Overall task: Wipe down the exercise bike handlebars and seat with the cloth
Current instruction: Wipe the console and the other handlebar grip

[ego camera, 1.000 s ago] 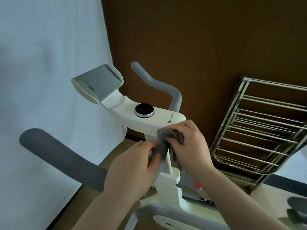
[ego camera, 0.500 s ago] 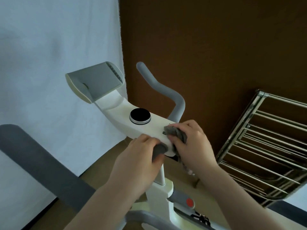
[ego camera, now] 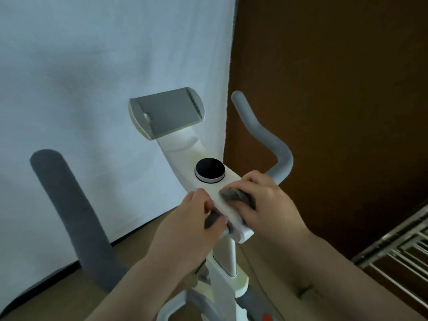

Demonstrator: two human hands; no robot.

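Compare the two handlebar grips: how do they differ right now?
The left grip looks dark charcoal and thick; the right grip is lighter grey and looks slimmer. The left grip runs nearly straight and sits nearer the camera; the right grip bends and rises beyond the console. The right hand, holding the cloth, is close to the right grip's base; the left grip stands clear of both hands. Both are bare of cloth.

Subject's left hand (ego camera: 185, 218) and right hand (ego camera: 266, 200) are showing bare, entering from 6 o'clock; both forearms are showing uncovered, with no sleeves, rings or watch.
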